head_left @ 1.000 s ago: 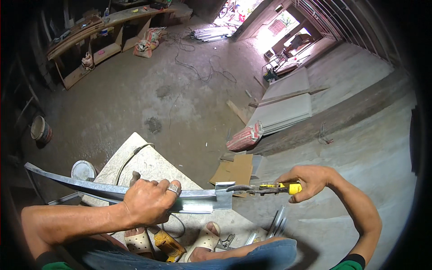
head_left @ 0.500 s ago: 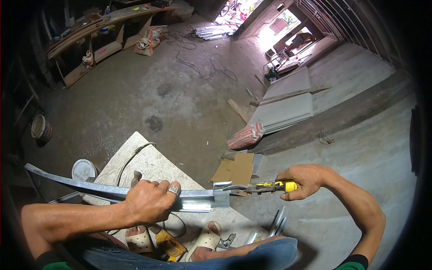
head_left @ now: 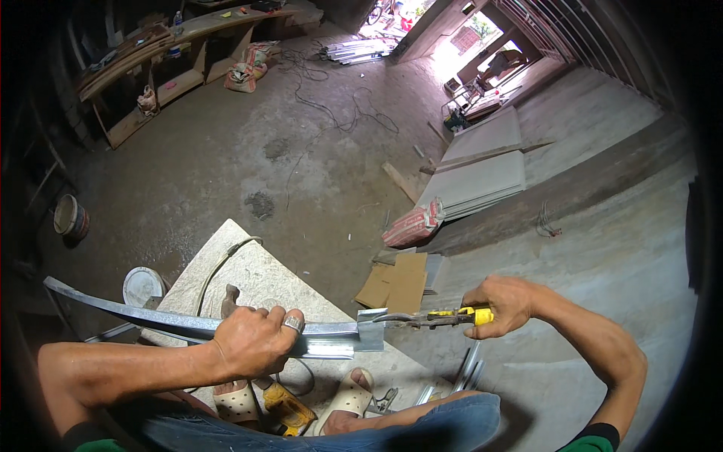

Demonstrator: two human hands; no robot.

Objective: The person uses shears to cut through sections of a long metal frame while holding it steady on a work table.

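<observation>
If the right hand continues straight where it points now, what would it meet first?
Beyond its yellow-handled tool, the right hand would likely meet the end of the metal channel first; the tool's tip overlaps it, though depth is unclear.

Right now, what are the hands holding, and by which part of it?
The left hand grips the long metal channel partway along, nearer its right end. The right hand holds the snips-like tool by its yellow handles.

silver metal strip [head_left: 331, 329], yellow and dark cutters [head_left: 433, 320], cream shoes [head_left: 354, 393] with dark dots, blue jeans [head_left: 361, 435], green and black sleeves [head_left: 595, 443], brown cardboard [head_left: 407, 279], red and white bag [head_left: 413, 225]
</observation>
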